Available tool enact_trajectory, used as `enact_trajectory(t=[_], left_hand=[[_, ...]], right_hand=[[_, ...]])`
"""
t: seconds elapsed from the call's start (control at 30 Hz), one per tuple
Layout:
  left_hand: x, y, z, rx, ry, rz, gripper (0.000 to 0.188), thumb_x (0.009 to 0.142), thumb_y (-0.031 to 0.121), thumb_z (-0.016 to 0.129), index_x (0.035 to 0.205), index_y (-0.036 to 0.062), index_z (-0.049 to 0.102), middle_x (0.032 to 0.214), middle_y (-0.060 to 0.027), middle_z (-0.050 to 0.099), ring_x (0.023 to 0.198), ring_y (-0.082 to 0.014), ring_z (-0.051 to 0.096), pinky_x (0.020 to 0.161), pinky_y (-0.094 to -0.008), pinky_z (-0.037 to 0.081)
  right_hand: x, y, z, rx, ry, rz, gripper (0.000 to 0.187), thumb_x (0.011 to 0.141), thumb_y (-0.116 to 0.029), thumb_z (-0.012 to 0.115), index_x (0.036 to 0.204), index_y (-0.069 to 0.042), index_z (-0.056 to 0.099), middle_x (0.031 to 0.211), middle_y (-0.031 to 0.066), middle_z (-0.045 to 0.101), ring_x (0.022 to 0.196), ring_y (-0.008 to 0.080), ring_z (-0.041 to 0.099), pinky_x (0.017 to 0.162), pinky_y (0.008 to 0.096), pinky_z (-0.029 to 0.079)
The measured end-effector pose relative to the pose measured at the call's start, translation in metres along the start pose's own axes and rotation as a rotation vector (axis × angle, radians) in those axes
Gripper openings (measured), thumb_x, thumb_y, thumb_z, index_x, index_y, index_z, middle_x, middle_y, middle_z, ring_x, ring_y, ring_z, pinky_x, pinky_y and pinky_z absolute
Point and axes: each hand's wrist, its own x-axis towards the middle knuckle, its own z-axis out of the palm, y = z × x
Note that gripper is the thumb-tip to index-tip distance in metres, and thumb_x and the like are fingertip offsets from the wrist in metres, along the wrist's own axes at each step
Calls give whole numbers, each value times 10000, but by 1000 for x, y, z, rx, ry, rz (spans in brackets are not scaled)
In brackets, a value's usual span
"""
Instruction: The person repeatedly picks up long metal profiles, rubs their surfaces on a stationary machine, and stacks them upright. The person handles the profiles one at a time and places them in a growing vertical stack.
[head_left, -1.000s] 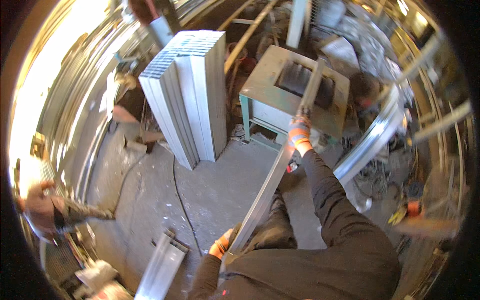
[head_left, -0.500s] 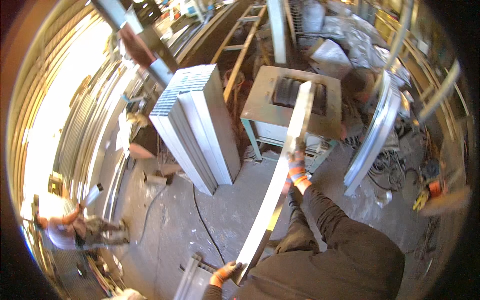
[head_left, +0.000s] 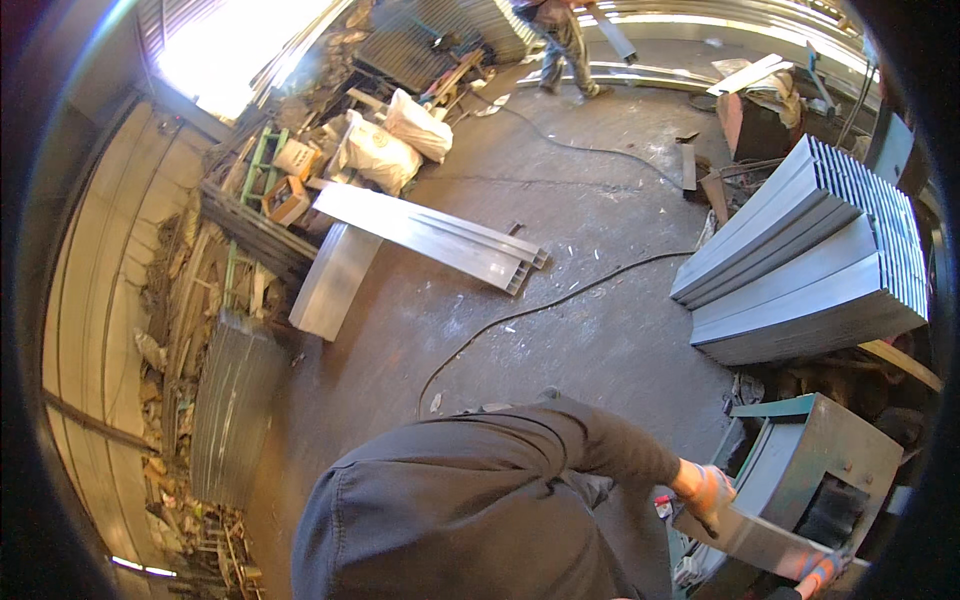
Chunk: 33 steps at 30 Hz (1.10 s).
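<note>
At the lower right, a silver metal profile lies across the front of a grey-green machine stand with a dark opening in its top. My left hand, in an orange and grey glove, grips the profile's nearer end, fingers bent over its edge. Further right, close to the opening, my right hand in a similar glove closes on the profile's other part; its sleeve barely shows at the lower edge. My dark-sleeved left arm and torso fill the bottom middle and hide the floor there.
A tall stack of silver profiles stands beyond the machine. Several profiles lie crossed on the floor at left, near white sacks. A black cable crosses the floor. At the top, another person carries a profile.
My view has swung left, so the machine and stack now appear at the right. The profile, formerly slanting up onto the machine, now lies low at the right, still in both hands.
</note>
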Motion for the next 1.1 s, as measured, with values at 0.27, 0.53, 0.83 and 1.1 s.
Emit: enact_trajectory(t=[0.27, 0.53, 0.83, 1.1], left_hand=[[102, 56, 6, -112, -62, -48, 760, 845, 715, 817, 973, -34, 828, 1016, -273, 810, 1025, -452, 791, 902, -496, 620], [56, 39, -3, -107, -163, -145, 809, 845, 724, 792, 1167, -18, 816, 1137, -280, 812, 1129, -448, 778, 990, -513, 605], [-121, -55, -42, -131, -152, -124, 856, 875, 737, 793, 1269, -18, 710, 1170, -254, 801, 1170, -445, 755, 1018, -517, 580], [-343, -168, -83, -86, -205, -175, 904, 874, 745, 806, 1381, 5, 694, 1299, -252, 774, 1275, -421, 723, 1083, -512, 559]], right_hand=[[70, 93, 34, -186, 3, -5, 559, 1120, -277, 577, 1613, -17, 551, 1673, 255, 525, 1578, 419, 456, 1319, 505, 364], [56, 163, 51, -77, -112, -33, 547, 1176, -369, 455, 1569, -13, 588, 1658, 256, 543, 1558, 402, 493, 1297, 501, 405], [-104, 35, -27, -268, -97, -73, 643, 1163, -477, 467, 1693, -115, 490, 1775, 198, 439, 1621, 366, 439, 1299, 499, 411], [-313, -139, -150, -232, -96, -66, 709, 1180, -538, 407, 1664, -28, 504, 1731, 242, 481, 1565, 455, 492, 1280, 525, 430]])
